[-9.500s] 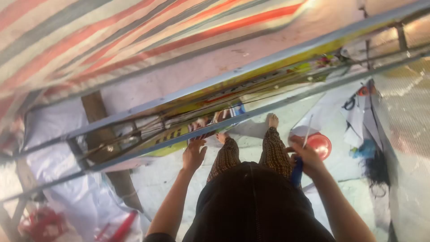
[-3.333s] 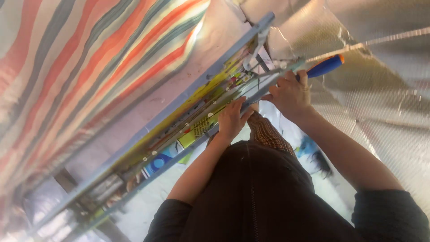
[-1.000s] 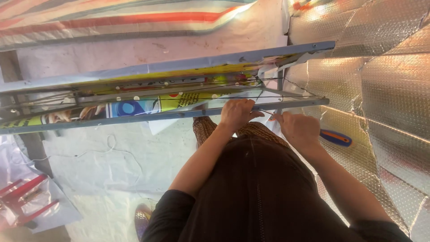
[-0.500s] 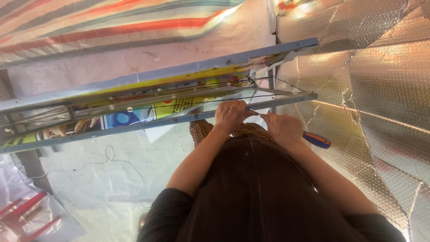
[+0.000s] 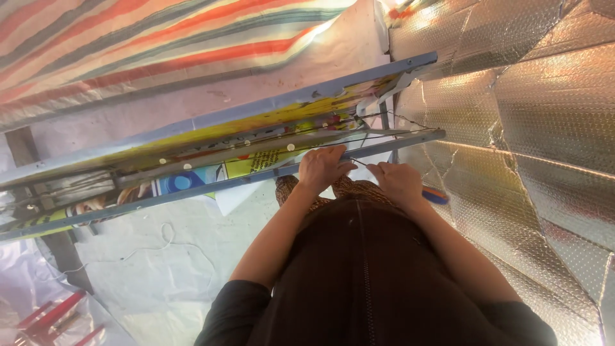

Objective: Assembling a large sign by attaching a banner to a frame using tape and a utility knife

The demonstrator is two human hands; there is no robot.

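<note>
Fingers of the left hand (image 5: 323, 168) curl over the near rail of a blue metal frame (image 5: 256, 181). Right hand (image 5: 398, 182) fingers pinch a thin string (image 5: 359, 163) just beside it. Silver foil sheeting (image 5: 532, 128) hangs to the right.

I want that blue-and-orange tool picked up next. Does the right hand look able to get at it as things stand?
Probably yes. The tool lies on the silver foil sheet just beside the right hand, partly hidden by it, with nothing seen between them. The hand appears to pinch a thin wire.
</note>
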